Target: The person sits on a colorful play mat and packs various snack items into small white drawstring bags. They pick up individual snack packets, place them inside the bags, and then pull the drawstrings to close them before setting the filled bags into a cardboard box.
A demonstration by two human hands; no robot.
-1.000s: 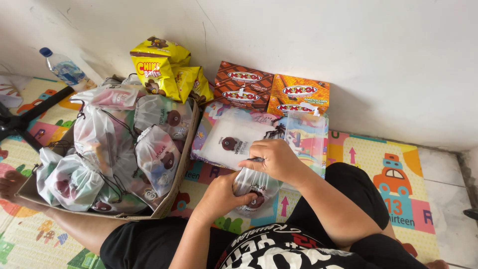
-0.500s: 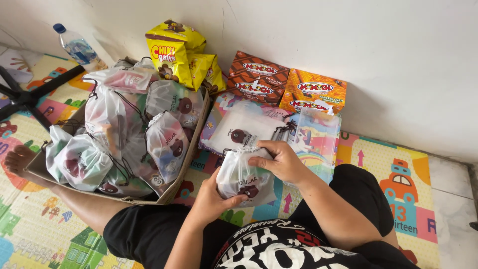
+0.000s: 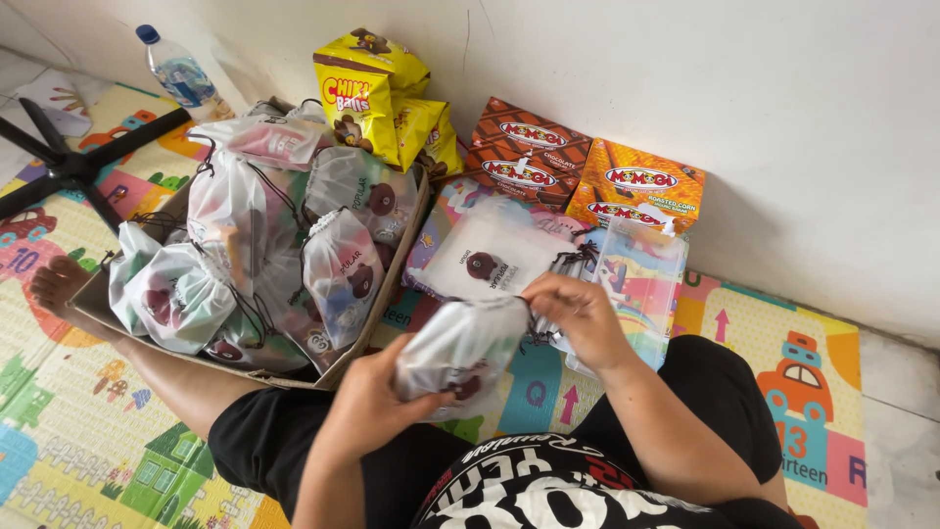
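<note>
I hold a filled white drawstring pouch (image 3: pixel 458 355) with a brown bear print over my lap. My left hand (image 3: pixel 377 392) grips its bottom end from below. My right hand (image 3: pixel 578 306) pinches the dark drawstring at its gathered top. Just behind the pouch lies a stack of flat, empty white pouches (image 3: pixel 487 257) in clear plastic on the play mat. To my left, a cardboard box (image 3: pixel 364 343) holds several filled pouches (image 3: pixel 338 274) of the same kind.
Yellow snack bags (image 3: pixel 367 93) and brown and orange snack boxes (image 3: pixel 587 176) stand against the white wall. A water bottle (image 3: pixel 181 73) and a black stand's legs (image 3: pixel 64 167) are at the far left. My bare foot (image 3: pixel 54 284) rests beside the cardboard box on the colourful mat.
I lifted the pouch off the stack toward my lap and tilted it on its side. My right hand shifted from its top to the drawstring end. The camera view swung left.
</note>
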